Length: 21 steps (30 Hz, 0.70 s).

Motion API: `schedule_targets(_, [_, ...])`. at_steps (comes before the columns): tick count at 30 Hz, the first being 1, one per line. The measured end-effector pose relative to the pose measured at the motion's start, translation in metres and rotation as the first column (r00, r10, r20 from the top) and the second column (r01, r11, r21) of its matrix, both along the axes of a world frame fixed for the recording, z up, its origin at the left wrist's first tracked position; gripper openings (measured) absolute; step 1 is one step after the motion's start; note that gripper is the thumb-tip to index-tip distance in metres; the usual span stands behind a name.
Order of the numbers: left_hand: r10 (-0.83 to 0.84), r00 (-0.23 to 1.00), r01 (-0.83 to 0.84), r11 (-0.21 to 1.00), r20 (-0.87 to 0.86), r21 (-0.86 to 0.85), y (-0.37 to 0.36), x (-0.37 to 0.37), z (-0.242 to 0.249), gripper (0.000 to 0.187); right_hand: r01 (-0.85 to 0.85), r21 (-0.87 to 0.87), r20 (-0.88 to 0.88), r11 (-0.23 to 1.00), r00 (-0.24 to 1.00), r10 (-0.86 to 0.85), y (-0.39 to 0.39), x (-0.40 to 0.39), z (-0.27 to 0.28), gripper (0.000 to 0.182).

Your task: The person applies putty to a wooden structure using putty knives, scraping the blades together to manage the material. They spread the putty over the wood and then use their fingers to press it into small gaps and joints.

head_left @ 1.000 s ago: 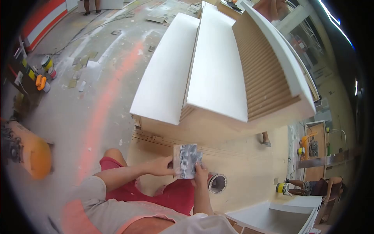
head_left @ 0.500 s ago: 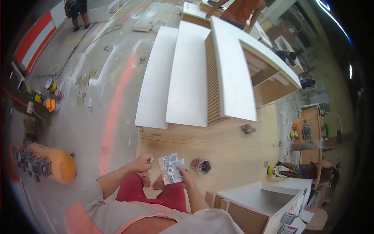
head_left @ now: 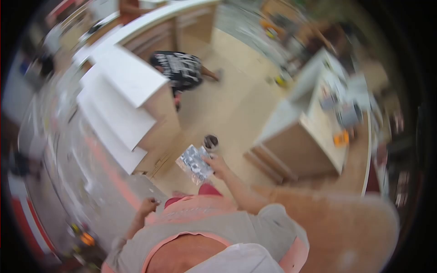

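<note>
My right hand [head_left: 217, 165] grips a flat, silvery putty board [head_left: 194, 164] by its right edge, thumb on top. Grey and brown smears cover the board's face. Just beyond it, an open tin [head_left: 210, 143] with dark insides stands on the tan floor. My left hand [head_left: 148, 207] hangs lower on the left, away from the board. Its fingers are curled, and a small pale bit shows at the fingertips, too blurred to name.
White stepped cabinets [head_left: 123, 95] stand ahead on the left, with a person in a black printed shirt [head_left: 178, 70] bent beside them. On the right is a wooden cabinet [head_left: 302, 152] with tins on top. A brown panel [head_left: 332, 227] lies near my right elbow.
My view has swung to the right, so the cabinets now sit further left. The bent person has come into sight. My left hand has dropped away from the board, which my right hand still holds.
</note>
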<state>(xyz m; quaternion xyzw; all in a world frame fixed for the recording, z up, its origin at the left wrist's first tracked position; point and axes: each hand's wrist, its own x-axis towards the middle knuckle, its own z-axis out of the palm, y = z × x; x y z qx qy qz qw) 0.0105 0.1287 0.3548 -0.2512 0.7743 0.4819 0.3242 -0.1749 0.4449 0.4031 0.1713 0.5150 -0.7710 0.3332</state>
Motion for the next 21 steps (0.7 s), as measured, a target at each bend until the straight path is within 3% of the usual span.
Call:
schedule_targets(2, [-0.035,0.996,0.035,0.999,-0.077,-0.008,0.021,0.005,0.012,0.023,0.124,-0.03,-0.018,0.992,0.992,-0.124,0.03,0.01,-0.008,0.024])
schedule_targets(5, [-0.167,0.975,0.156,0.984,-0.144,-0.088,0.007,0.0,-0.017,0.025,0.273,0.021,0.016,0.962,0.962,-0.273,0.05,0.026,-0.02,0.027])
schedule_targets(6, [-0.321,0.935,0.266,0.915,-0.149,-0.304,-0.009,-0.013,-0.046,0.028,0.322,0.042,0.015,0.946,0.946,-0.323,0.052,0.028,-0.027,0.028])
schedule_targets(8, [-0.264,0.959,0.206,0.898,-0.102,-0.389,-0.001,-0.053,-0.027,0.028,0.39,0.073,0.015,0.918,0.92,-0.392,0.049,0.033,-0.036,0.029])
schedule_targets(10, [0.013,0.979,-0.03,0.997,-0.203,-0.077,-0.024,-0.083,-0.057,0.027,0.478,0.062,0.02,0.876,0.877,-0.48,0.045,0.045,-0.052,0.03])
schedule_targets(12, [0.194,0.954,-0.172,0.979,-0.231,0.113,-0.034,-0.116,-0.079,0.023,0.546,0.04,0.017,0.837,0.837,-0.547,0.059,0.05,-0.054,0.03])
schedule_targets(13, [0.183,0.957,-0.162,0.981,-0.224,0.111,-0.033,-0.133,-0.075,0.023,0.614,0.028,0.01,0.789,0.789,-0.614,0.065,0.055,-0.052,0.03])
schedule_targets(15, [-0.023,0.955,0.068,0.988,-0.296,0.141,-0.045,-0.176,-0.066,0.024,0.696,0.016,-0.002,0.717,0.718,-0.696,0.048,0.066,-0.053,0.03])
schedule_targets(16, [-0.028,0.954,0.077,0.985,-0.298,0.153,-0.059,-0.186,-0.07,0.024,0.757,-0.004,0.007,0.653,0.653,-0.757,0.04,0.07,-0.052,0.03])
schedule_targets(18, [-0.285,0.924,0.292,0.956,-0.254,-0.011,-0.075,-0.216,-0.081,0.024,0.806,-0.024,-0.018,0.592,0.592,-0.806,0.032,0.067,-0.053,0.029])
schedule_targets(20, [-0.348,0.894,0.344,0.937,-0.283,-0.066,-0.083,-0.231,-0.081,0.021,0.87,-0.121,0.045,0.477,0.485,-0.873,0.024,0.067,-0.082,0.028])
schedule_targets(21, [-0.42,0.86,0.4,0.908,-0.292,-0.128,-0.088,-0.237,-0.081,0.019,0.866,-0.126,0.033,0.484,0.492,-0.87,0.019,0.066,-0.086,0.028])
